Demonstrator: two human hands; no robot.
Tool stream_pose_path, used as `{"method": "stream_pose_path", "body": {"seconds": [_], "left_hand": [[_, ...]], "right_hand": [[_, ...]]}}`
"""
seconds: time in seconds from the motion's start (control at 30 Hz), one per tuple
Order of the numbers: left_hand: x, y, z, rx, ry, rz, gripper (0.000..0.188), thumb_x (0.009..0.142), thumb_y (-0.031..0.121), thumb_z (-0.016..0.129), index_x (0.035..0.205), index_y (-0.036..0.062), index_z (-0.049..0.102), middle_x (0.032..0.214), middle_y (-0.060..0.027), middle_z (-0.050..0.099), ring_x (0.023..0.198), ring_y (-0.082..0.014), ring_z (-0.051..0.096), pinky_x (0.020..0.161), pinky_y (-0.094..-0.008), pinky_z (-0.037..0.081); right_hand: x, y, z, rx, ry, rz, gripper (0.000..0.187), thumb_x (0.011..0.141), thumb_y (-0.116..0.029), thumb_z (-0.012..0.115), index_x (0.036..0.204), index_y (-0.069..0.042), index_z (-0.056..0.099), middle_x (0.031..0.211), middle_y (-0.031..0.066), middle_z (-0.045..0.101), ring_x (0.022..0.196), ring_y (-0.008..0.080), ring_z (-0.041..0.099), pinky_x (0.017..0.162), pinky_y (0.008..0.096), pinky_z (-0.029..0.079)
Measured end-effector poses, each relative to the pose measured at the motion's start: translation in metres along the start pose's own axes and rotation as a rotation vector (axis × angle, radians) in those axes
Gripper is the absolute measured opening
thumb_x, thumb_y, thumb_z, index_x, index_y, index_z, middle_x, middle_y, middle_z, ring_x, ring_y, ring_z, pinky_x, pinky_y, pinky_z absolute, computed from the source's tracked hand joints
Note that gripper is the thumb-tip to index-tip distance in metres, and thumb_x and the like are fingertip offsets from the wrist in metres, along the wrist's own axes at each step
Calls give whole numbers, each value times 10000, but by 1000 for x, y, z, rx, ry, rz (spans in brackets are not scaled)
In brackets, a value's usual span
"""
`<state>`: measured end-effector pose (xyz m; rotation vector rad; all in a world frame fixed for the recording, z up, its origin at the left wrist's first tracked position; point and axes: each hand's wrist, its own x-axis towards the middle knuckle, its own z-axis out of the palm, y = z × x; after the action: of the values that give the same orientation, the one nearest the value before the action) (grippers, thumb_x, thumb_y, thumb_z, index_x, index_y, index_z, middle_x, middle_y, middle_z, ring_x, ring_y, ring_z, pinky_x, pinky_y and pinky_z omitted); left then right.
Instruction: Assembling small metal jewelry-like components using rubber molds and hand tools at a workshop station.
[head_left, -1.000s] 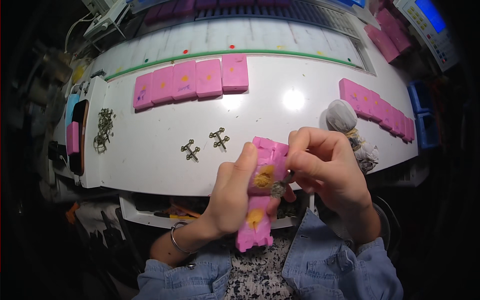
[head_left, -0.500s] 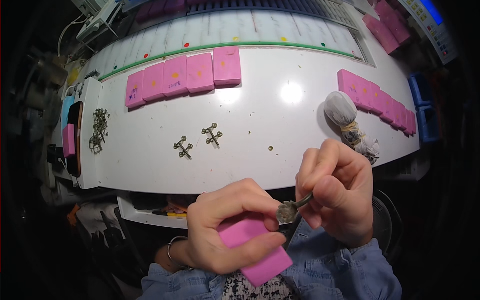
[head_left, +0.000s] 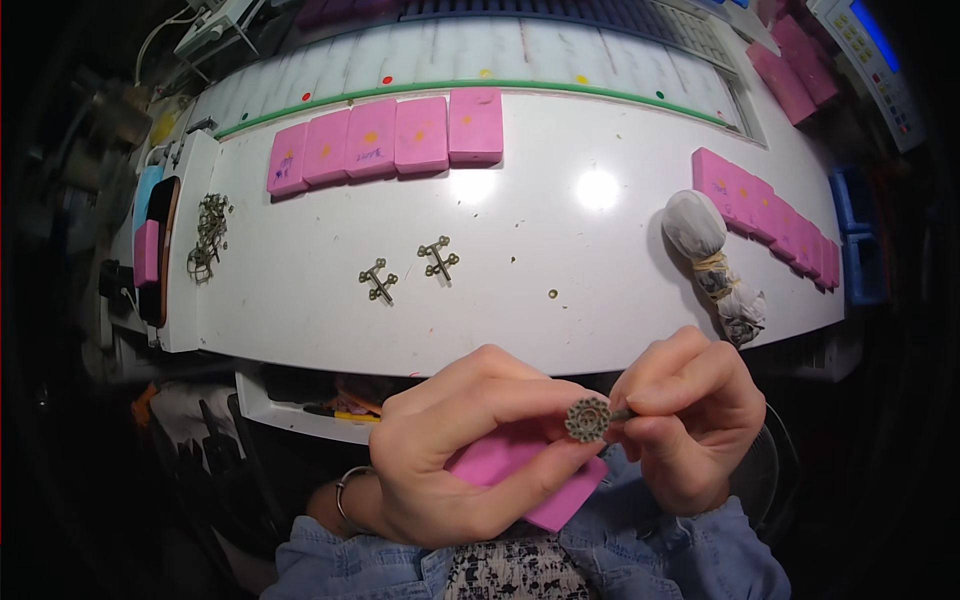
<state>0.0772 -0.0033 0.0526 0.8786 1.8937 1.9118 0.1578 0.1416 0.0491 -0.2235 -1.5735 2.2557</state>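
Observation:
My left hand [head_left: 455, 440] is wrapped round a pink block [head_left: 568, 495], whose near corner sticks out below the fingers. Its thumb and forefinger tips also meet at a small dark greenish metal-looking piece with a round, flower-shaped head [head_left: 588, 420]. That head faces up toward me. My right hand [head_left: 690, 425] pinches the short stem of this same piece between thumb and fingertips. Both hands are close together in front of the table's near edge. Beyond them on the table lie two small branched pieces [head_left: 378, 282] of similar colour, side by side.
White table [head_left: 330, 330] with a row of pink blocks [head_left: 421, 135] at the back and another row [head_left: 760, 215] at right. A cloth-wrapped bundle [head_left: 695, 225] tied with bands lies nearer. A pile of small dark pieces [head_left: 209, 235] sits left. An open drawer [head_left: 270, 415] juts below the edge.
The flower-shaped head has turned to face me more, and my left thumb and forefinger have come onto it. My right hand has moved slightly lower and to the right. The whole view has shifted a little.

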Motion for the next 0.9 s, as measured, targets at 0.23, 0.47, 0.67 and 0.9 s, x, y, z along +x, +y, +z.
{"method": "stream_pose_path", "body": {"seconds": [0.23,0.47,0.67,0.9], "left_hand": [[-2,1,2,-33,15,-18,187,686,-60,685,864,-31,636,820,-131,618,692,-147,589,619,-234,460],[-1,-3,2,-33,9,17,228,661,-104,682,872,-31,635,821,-127,605,720,-150,585,621,-238,461],[-2,-7,1,-30,47,22,205,672,-93,683,857,-25,629,809,-119,595,704,-147,579,615,-234,457],[-3,-8,-2,35,84,28,168,684,-52,693,834,-22,624,796,-110,593,692,-140,567,611,-238,444]], "right_hand": [[-2,3,-1,-182,-39,-149,213,673,147,682,838,34,610,821,146,588,670,133,585,572,209,461],[1,8,-2,-261,-88,-246,242,665,144,696,860,27,616,834,145,586,669,139,590,556,207,473],[3,12,0,-308,-110,-264,263,661,116,714,885,20,616,824,141,588,668,135,584,552,208,471],[4,5,-3,-827,-188,-447,331,635,28,754,937,-6,621,804,117,615,605,185,591,497,235,477]]}}
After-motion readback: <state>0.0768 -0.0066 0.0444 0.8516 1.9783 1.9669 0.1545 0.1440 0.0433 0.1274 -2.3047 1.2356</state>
